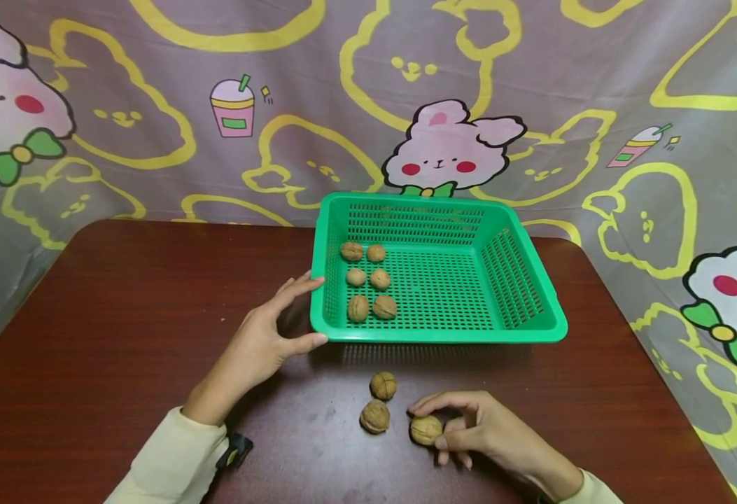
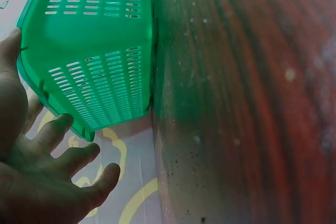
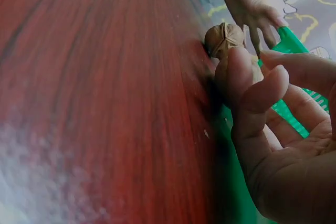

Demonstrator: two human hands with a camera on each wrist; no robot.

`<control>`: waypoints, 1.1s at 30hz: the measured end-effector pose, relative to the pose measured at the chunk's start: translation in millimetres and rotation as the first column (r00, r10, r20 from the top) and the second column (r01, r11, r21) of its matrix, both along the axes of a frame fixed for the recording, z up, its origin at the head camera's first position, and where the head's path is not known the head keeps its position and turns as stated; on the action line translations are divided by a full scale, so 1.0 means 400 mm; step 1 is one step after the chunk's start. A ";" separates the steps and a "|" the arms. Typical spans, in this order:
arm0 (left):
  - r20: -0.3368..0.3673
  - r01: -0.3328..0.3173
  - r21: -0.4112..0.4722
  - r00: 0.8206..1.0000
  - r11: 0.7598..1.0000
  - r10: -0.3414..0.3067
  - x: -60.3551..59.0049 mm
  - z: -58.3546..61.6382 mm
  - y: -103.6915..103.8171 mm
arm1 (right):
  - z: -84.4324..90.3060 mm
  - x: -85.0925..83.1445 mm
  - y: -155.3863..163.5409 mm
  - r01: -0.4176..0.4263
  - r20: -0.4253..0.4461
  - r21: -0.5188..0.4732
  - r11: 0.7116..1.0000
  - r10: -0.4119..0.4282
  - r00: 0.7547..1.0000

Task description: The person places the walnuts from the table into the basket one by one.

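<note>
Walnut (image 1: 426, 429), pinched on the table (image 1: 122, 315) in the grip of the right hand (image 1: 488, 434), is at pick-up stage and next needs lifting over the rim into the green basket (image 1: 437, 334), which the open left hand (image 1: 261, 343) steadies.

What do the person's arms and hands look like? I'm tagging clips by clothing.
Both hands are bare: no gloves, no rings visible. The left hand comes out of a pale cream long sleeve with a ribbed cuff; a small black device with a green mark sits under that wrist. The right hand shows a matching cream cuff.
</note>
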State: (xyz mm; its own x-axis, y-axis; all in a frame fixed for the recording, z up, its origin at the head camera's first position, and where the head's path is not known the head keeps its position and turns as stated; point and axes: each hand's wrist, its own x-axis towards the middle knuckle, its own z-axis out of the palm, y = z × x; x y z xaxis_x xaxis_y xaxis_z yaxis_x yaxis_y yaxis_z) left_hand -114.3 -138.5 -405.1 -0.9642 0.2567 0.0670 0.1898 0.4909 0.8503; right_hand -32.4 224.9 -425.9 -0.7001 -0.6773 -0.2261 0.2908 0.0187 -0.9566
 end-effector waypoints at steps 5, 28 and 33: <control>-0.010 0.001 0.000 1.000 1.000 -0.001 0.000 0.000 -0.001 | -0.011 -0.002 -0.006 -0.015 -0.013 -0.016 1.000 0.015 1.000; 0.003 0.002 0.022 1.000 1.000 -0.002 0.001 0.003 0.003 | 0.215 -0.105 -0.011 -0.158 -0.181 -0.064 0.985 0.144 0.973; 0.004 0.002 0.018 1.000 1.000 -0.002 0.001 0.001 0.002 | 0.308 -0.187 -0.012 -0.128 -0.229 0.016 0.992 0.128 0.965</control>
State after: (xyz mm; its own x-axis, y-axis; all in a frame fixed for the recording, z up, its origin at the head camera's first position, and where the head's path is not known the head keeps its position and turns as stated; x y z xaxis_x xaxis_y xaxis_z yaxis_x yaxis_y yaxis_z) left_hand -113.8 -137.6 -404.5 -0.9640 0.2573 0.0673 0.1870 0.4755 0.8596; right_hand -107.3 220.1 -302.7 -0.6408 -0.7644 -0.0705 0.0593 0.0422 -0.9973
